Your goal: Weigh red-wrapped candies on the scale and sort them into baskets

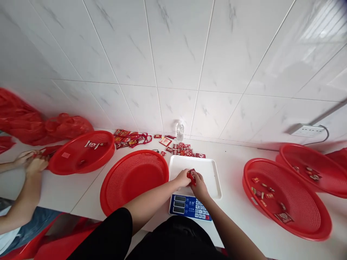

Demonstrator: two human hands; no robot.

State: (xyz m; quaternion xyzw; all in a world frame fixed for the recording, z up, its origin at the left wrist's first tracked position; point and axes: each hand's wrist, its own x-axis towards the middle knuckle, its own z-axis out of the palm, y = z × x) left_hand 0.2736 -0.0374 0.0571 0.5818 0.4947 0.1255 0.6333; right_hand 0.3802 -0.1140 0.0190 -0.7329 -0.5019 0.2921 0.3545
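My left hand (182, 178) and my right hand (200, 181) meet over the white tray (210, 172) of a weighing scale (189, 206). Both hands are closed on a small red packet (192, 175) held between them. Just behind the tray lies a pile of small red packets (183, 150). More red packets (127, 138) are scattered further left along the wall.
An empty red mesh basket (132, 178) sits left of the scale, another (82, 151) further left. Two red baskets (287, 198) (311, 169) with a few packets are on the right. A water bottle (180, 131) stands by the wall. Another person's hands (31, 161) work at left by red bags (40, 126).
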